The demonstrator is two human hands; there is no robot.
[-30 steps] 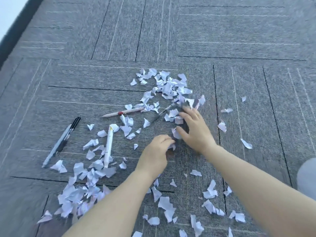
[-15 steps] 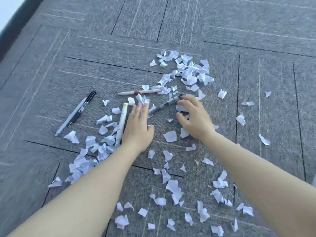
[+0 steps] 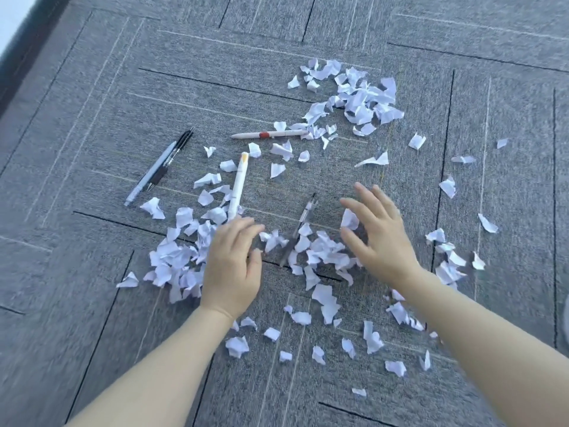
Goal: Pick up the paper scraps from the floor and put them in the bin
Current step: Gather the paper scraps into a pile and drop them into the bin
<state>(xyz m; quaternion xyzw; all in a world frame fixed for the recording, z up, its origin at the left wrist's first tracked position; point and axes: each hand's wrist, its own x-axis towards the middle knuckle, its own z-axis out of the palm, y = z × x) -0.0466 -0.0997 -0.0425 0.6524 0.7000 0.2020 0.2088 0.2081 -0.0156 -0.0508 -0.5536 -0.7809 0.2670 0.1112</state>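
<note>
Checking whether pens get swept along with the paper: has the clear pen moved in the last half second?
Yes. The clear pen has slid toward the person, away from the red-banded pen it lay beside, and now lies among paper scraps.

Grey carpet tiles [image 3: 308,26] fill the frame, dark seams crossing; a dark baseboard [image 3: 27,47] cuts the upper left, bright daylight beyond.
</note>
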